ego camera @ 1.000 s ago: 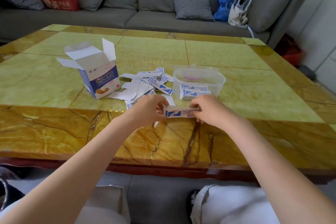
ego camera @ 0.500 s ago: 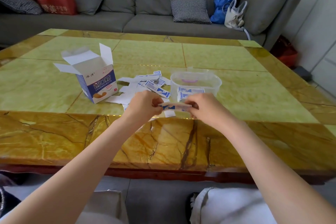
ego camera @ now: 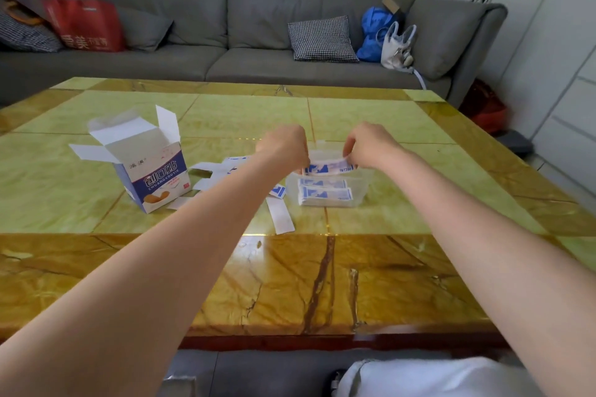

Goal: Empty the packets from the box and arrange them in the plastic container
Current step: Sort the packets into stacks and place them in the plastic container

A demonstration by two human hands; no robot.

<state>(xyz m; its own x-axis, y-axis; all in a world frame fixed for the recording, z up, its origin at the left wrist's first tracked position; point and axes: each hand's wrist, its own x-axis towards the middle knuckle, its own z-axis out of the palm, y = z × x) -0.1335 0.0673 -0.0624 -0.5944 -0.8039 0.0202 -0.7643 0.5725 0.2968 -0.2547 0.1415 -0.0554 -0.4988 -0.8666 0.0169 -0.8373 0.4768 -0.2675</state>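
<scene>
A small stack of blue-and-white packets (ego camera: 329, 168) hangs over the open top of the clear plastic container (ego camera: 364, 190). My left hand (ego camera: 285, 147) pinches its left end and my right hand (ego camera: 371, 147) pinches its right end. Two stacks of packets (ego camera: 324, 193) lie inside the container against its front wall. The open blue-and-white box (ego camera: 151, 167) stands upright to the left, flaps up. Loose packets (ego camera: 222, 169) lie scattered between box and container, partly hidden by my left forearm; one white packet (ego camera: 280, 215) lies face down nearer me.
The yellow-green marble table (ego camera: 387, 126) has a glossy brown border along its near edge. Behind it runs a grey sofa (ego camera: 258, 29) with a checked cushion (ego camera: 322, 39), a red bag (ego camera: 85, 26) and a blue bag (ego camera: 374, 29). My knees show below the table edge.
Both hands carried the stack of packets away from the near edge of the table, forward and up, until it came over the plastic container.
</scene>
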